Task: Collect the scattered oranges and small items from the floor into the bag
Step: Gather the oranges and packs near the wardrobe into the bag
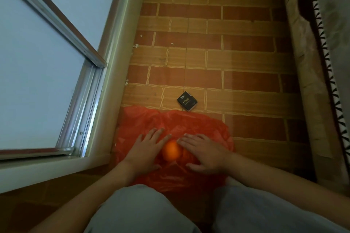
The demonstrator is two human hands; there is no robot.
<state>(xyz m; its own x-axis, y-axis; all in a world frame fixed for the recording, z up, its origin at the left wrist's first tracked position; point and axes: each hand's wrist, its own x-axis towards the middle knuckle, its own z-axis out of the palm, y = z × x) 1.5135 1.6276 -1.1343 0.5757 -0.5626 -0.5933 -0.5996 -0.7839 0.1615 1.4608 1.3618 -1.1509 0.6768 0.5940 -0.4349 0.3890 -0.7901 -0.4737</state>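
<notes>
Thin red plastic, limp and slippery, forms the bag (208, 128) under the straight, spread fingers of the left hand (145, 149) and right hand (203, 152), a firm orange (170, 150) between them, a light pack (187, 101) just beyond the fingertips, likely easiest pinched by its edges.

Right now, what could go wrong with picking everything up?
The orange sits between the left hand and the right hand on the floppy red bag; it might roll off. The black packet lies on the floor beyond the bag and could get forgotten.
</notes>
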